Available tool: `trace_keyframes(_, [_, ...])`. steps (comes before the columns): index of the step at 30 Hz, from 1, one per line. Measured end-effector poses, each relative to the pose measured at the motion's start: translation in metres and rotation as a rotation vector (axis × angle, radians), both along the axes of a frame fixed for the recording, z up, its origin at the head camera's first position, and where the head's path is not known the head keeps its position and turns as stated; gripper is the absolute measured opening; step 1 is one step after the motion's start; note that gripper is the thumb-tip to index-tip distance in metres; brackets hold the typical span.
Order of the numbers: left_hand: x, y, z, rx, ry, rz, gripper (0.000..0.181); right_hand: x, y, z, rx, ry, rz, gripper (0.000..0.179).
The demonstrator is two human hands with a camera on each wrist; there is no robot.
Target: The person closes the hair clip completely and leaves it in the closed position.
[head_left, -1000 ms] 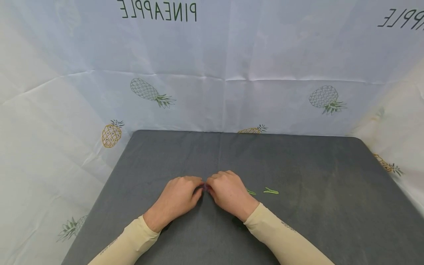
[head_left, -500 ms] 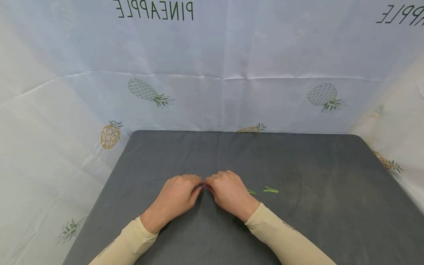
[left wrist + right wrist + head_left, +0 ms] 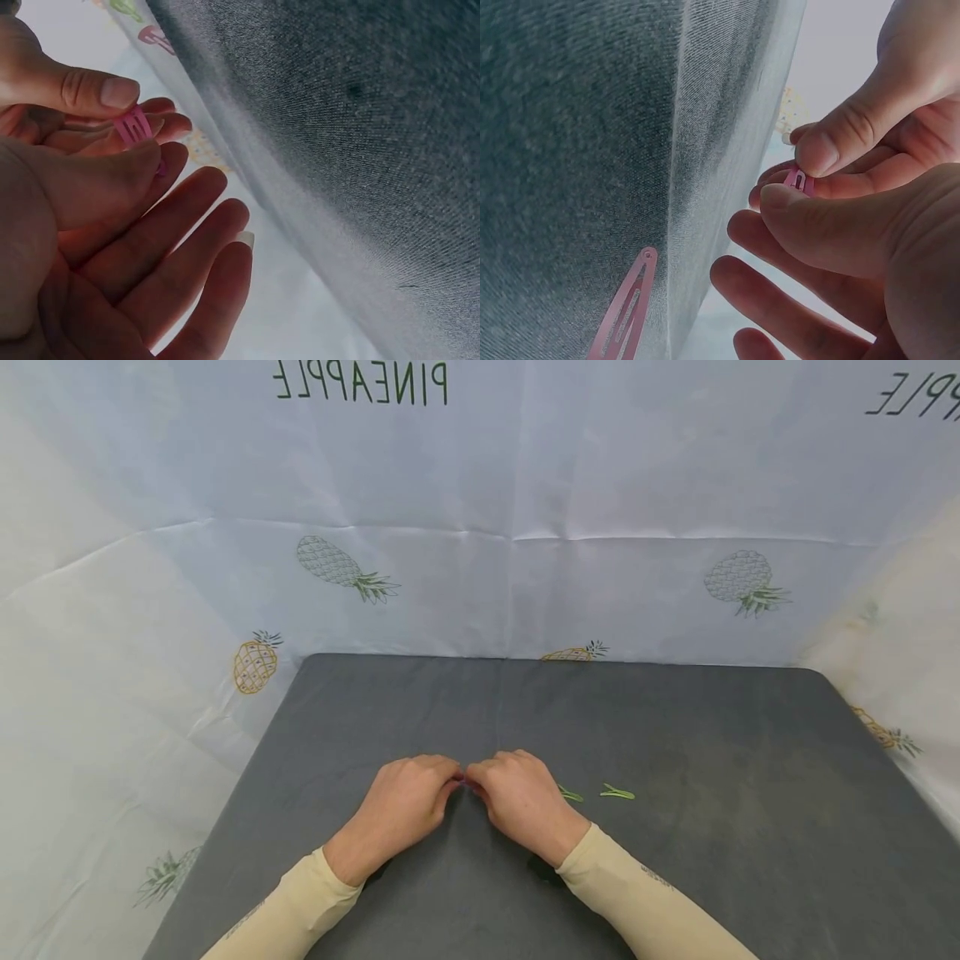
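Between the fingertips of both hands is a small pink snap hair clip (image 3: 135, 126), mostly covered by the thumbs and fingers. My left hand (image 3: 401, 797) pinches one end between thumb and index finger, its other fingers spread loosely in the left wrist view. From the other side, my right hand (image 3: 521, 797) pinches the clip with thumb and forefinger. The two hands meet over the middle of the table. Just right of the right hand lie two green hair clips (image 3: 617, 792), one partly hidden by that hand. Another clip, pinkish (image 3: 630, 304), lies on the cloth in the right wrist view.
Dark grey cloth (image 3: 675, 727) covers the table. A pale curtain (image 3: 450, 477) printed with pineapples rises behind its far edge and along both sides. Long cream sleeves (image 3: 300, 902) cover both forearms.
Both hands stay in nearly the same place, pinching the clip. The fingertips sit slightly closer together and less of the clip shows. The head view shifts a little.
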State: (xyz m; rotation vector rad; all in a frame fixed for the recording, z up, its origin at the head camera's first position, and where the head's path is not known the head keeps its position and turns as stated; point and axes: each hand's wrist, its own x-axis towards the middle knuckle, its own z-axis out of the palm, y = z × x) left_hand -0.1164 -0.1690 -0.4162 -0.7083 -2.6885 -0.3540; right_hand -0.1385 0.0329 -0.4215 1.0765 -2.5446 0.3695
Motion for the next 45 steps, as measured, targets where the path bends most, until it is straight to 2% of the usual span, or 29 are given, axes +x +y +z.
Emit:
trace_keyframes(8, [-0.0002,0.0024,0.0002,-0.002,0.016,-0.004,0.013,0.0012,0.0016,0.0,-0.002,-0.024,0.004,0.014])
trace_keyframes(18, [-0.0007,0.0076,-0.0028,0.013,0.047,-0.046,0.02,0.0019,0.0075,0.0014,0.012,-0.032,0.0,0.012])
trace_keyframes(25, [0.0004,0.0065,-0.0015,0.017,0.044,-0.056,0.018,0.0005,0.0074,0.0034,0.022,-0.042,0.012,0.014])
trace_keyframes(32, [-0.0018,0.007,0.0018,0.032,0.05,-0.073,0.027,-0.0015,0.0077,0.0047,0.017,-0.043,0.004,0.015])
trace_keyframes(39, [0.0013,0.0045,-0.0003,0.039,0.034,-0.086,0.018,-0.0005,0.0059,0.004,0.024,-0.045,0.037,0.016])
trace_keyframes(45, [0.0003,0.0048,-0.0013,0.047,0.016,-0.1,0.015,-0.0013,0.0058,0.0045,0.034,-0.034,0.023,0.016])
